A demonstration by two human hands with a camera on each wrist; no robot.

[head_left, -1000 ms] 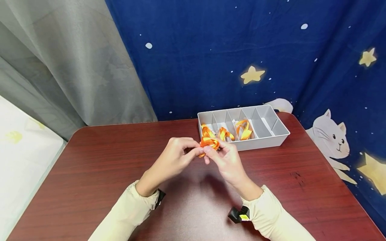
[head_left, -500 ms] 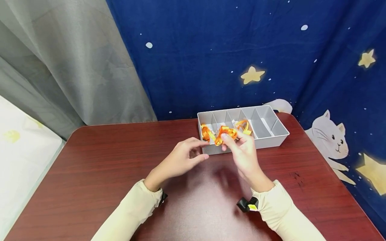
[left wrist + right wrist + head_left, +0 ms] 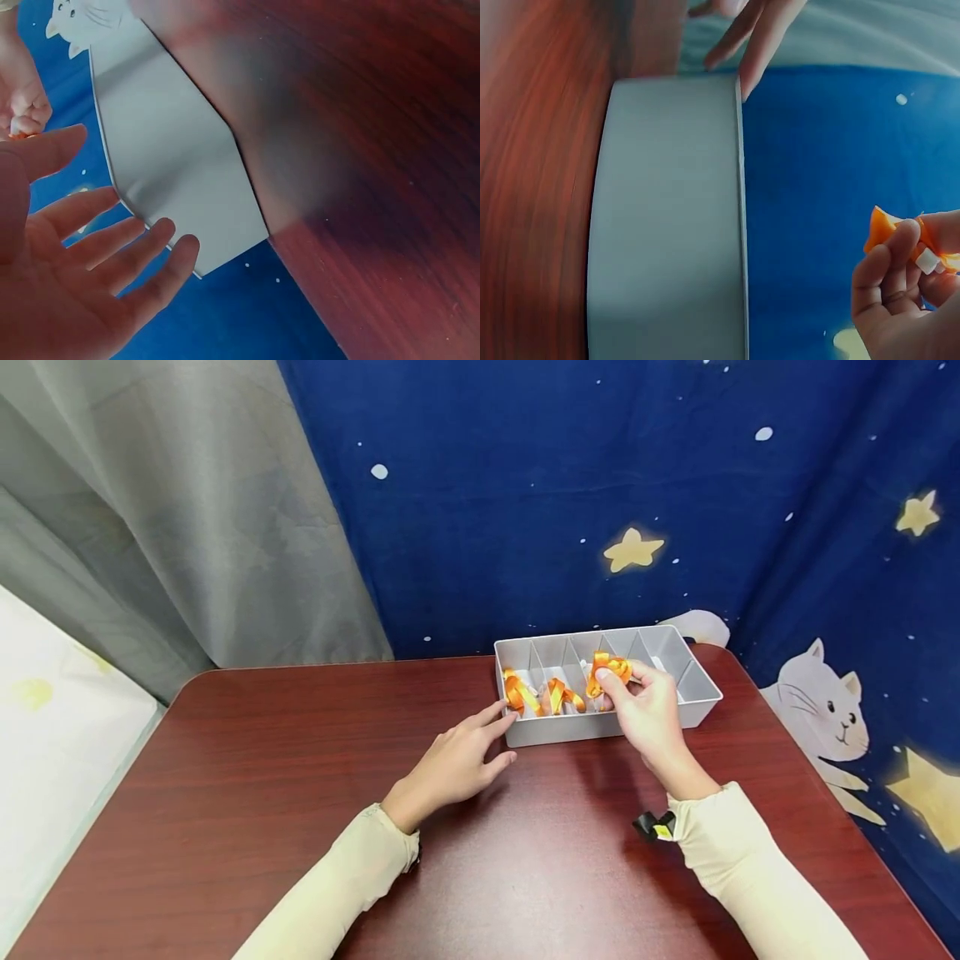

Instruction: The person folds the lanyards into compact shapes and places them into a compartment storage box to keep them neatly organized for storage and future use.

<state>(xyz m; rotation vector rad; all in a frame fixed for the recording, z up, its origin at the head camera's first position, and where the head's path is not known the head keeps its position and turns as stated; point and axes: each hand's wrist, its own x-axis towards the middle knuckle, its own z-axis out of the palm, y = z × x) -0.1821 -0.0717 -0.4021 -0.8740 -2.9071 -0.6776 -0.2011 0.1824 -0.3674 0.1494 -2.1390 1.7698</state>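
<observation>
My right hand [image 3: 651, 718] pinches a looped bundle of shiny orange ribbon [image 3: 610, 670] between thumb and fingers, above the middle compartments of a grey divided tray [image 3: 558, 729]. A small white piece [image 3: 927, 260] shows in the bundle in the right wrist view. At the tray's near left corner, the extended fingers of my left hand [image 3: 453, 766] touch the rim, and that hand holds nothing. One orange ribbon [image 3: 519, 693] lies in the leftmost compartment and another ribbon [image 3: 561, 696] in the one beside it. My right hand and its bundle hide much of the third compartment.
The tray stands near the far edge of a dark red wooden table [image 3: 315, 760]. Behind it hangs a blue curtain [image 3: 487, 527] with stars and a cat print. A grey curtain [image 3: 187, 527] hangs at the left.
The left hand has let go of the ribbon bundle and come to the tray's corner. The right hand has carried the bundle rightward and up over the tray.
</observation>
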